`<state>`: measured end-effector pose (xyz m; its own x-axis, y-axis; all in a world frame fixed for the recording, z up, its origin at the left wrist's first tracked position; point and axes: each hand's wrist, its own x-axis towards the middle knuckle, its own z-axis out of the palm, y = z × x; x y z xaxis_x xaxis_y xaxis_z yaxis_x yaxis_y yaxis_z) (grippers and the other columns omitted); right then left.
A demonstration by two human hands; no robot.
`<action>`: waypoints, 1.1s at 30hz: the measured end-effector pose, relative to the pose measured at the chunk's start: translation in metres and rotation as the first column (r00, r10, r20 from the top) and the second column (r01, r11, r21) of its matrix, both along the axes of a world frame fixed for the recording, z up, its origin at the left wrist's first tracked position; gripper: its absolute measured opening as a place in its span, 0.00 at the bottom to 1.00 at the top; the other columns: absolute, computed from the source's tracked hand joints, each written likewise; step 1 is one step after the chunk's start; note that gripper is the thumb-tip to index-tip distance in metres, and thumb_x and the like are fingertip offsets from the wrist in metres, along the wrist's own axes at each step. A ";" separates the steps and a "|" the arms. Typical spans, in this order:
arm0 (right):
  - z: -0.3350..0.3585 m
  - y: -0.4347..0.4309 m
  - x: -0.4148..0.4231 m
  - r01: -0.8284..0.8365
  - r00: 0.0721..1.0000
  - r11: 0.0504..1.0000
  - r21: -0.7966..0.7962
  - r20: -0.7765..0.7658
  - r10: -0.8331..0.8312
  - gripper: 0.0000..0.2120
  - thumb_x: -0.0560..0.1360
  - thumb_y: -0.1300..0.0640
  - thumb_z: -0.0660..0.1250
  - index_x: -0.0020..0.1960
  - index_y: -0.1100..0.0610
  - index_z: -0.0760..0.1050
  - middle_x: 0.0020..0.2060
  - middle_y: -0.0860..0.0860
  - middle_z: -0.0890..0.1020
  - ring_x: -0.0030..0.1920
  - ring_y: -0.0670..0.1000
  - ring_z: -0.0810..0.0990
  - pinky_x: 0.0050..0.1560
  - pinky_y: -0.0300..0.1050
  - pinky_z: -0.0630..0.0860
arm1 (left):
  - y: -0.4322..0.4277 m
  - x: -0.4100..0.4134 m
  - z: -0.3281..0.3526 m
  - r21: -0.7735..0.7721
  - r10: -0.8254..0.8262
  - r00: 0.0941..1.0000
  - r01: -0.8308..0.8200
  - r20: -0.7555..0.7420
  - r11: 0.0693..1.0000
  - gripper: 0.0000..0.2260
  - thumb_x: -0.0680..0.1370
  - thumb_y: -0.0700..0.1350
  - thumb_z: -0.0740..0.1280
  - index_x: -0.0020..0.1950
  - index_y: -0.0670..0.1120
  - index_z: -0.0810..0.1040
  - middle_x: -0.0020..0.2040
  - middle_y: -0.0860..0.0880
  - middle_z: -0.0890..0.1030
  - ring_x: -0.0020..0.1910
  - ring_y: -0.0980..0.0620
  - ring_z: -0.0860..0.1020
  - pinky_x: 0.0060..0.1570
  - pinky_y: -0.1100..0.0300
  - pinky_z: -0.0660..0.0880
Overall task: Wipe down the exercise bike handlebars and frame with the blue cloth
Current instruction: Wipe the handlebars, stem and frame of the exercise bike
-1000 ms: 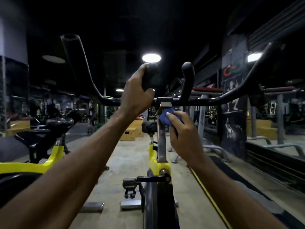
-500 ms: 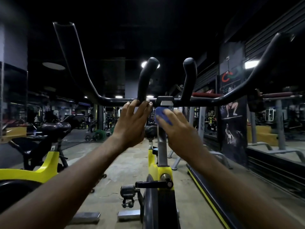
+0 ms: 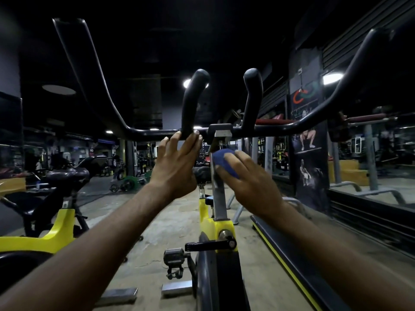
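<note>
Two hands are reaching up at the bike [image 3: 215, 230]. The left hand [image 3: 175, 169] is resting against the handlebars [image 3: 157, 132], its fingers [image 3: 190, 144] spread loosely at the base of the left inner horn, touching it but not wrapped around it. The right hand [image 3: 249, 182] is pressing the cloth [image 3: 224, 160] against the steel post [image 3: 219, 198] just below the handlebar clamp, its grip closed on the cloth. The yellow frame is sitting under the post. Another bike [image 3: 51, 212] is standing off to the left on the floor [image 3: 157, 221].
</note>
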<state>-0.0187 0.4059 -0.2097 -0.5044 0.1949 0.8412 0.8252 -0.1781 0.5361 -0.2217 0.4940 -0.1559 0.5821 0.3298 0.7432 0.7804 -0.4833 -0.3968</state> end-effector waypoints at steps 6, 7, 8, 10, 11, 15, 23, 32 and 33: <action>-0.006 -0.002 0.037 0.016 0.997 0.999 -0.040 -0.074 -0.019 0.17 0.79 0.63 0.58 0.63 0.57 0.77 0.64 0.59 0.74 0.60 0.61 0.77 0.43 0.55 0.84 | 0.001 -0.002 0.000 0.013 -0.039 0.999 0.039 0.022 0.999 0.44 0.68 0.51 0.61 0.82 0.46 0.48 0.82 0.47 0.50 0.79 0.39 0.52 0.76 0.41 0.56; -0.011 -0.006 0.038 -0.005 0.993 0.999 -0.039 -0.119 0.000 0.16 0.78 0.63 0.58 0.63 0.58 0.77 0.64 0.59 0.72 0.59 0.61 0.76 0.42 0.55 0.84 | 0.002 -0.002 -0.001 0.012 -0.043 0.999 0.042 0.029 0.999 0.44 0.68 0.51 0.60 0.82 0.46 0.48 0.82 0.48 0.50 0.79 0.39 0.51 0.76 0.41 0.56; -0.014 -0.007 0.037 -0.042 0.985 0.999 -0.031 -0.171 0.036 0.15 0.78 0.63 0.59 0.62 0.58 0.77 0.64 0.59 0.71 0.59 0.62 0.76 0.42 0.54 0.84 | 0.002 -0.001 -0.003 0.010 -0.044 0.998 0.043 0.040 0.999 0.44 0.67 0.51 0.59 0.82 0.47 0.48 0.83 0.48 0.49 0.80 0.39 0.51 0.75 0.41 0.56; -0.015 -0.005 0.028 -0.191 0.933 0.981 0.031 -0.304 0.192 0.15 0.77 0.62 0.61 0.61 0.62 0.77 0.63 0.61 0.74 0.58 0.61 0.77 0.50 0.49 0.81 | 0.003 0.001 -0.005 0.002 -0.044 0.997 0.044 0.060 0.999 0.44 0.68 0.52 0.60 0.82 0.48 0.48 0.83 0.48 0.47 0.80 0.39 0.49 0.75 0.41 0.56; -0.012 -0.002 0.021 -0.289 0.878 0.955 0.064 -0.381 0.291 0.15 0.77 0.63 0.61 0.62 0.63 0.77 0.62 0.61 0.75 0.59 0.60 0.77 0.55 0.46 0.78 | 0.003 0.003 -0.006 -0.006 -0.043 0.997 0.044 0.064 0.999 0.44 0.68 0.51 0.62 0.82 0.49 0.47 0.83 0.48 0.46 0.80 0.39 0.48 0.75 0.41 0.55; -0.006 0.006 0.007 -0.516 0.695 0.851 0.093 -0.536 0.480 0.17 0.77 0.68 0.63 0.65 0.62 0.76 0.63 0.56 0.79 0.62 0.52 0.76 0.65 0.42 0.72 | 0.003 0.003 -0.010 -0.036 -0.050 0.997 0.052 0.063 0.998 0.43 0.71 0.50 0.64 0.82 0.52 0.45 0.83 0.49 0.41 0.81 0.39 0.42 0.75 0.40 0.52; 0.005 -0.010 0.012 -0.529 0.416 0.825 0.198 -0.787 0.456 0.18 0.76 0.69 0.64 0.64 0.58 0.77 0.57 0.52 0.78 0.52 0.46 0.77 0.53 0.30 0.73 | -0.001 -0.001 -0.007 -0.043 -0.062 0.996 0.065 0.059 0.997 0.38 0.72 0.55 0.60 0.81 0.55 0.50 0.83 0.50 0.40 0.81 0.39 0.42 0.76 0.38 0.48; -0.012 0.000 -0.001 -0.396 -0.918 0.168 0.903 -0.386 -0.088 0.15 0.73 0.66 0.61 0.59 0.61 0.75 0.49 0.60 0.80 0.40 0.54 0.83 0.33 0.43 0.81 | -0.007 -0.004 -0.001 -0.062 -0.061 0.996 0.065 0.058 0.996 0.38 0.73 0.52 0.65 0.81 0.53 0.53 0.83 0.51 0.44 0.81 0.42 0.45 0.74 0.38 0.54; -0.007 0.003 -0.009 -0.284 -0.944 0.070 0.956 -0.267 -0.193 0.16 0.74 0.65 0.60 0.61 0.63 0.74 0.53 0.63 0.79 0.45 0.57 0.83 0.33 0.46 0.82 | -0.008 -0.004 0.000 -0.064 -0.065 0.996 0.069 0.059 0.996 0.38 0.73 0.53 0.65 0.81 0.53 0.54 0.83 0.51 0.46 0.80 0.42 0.47 0.74 0.38 0.56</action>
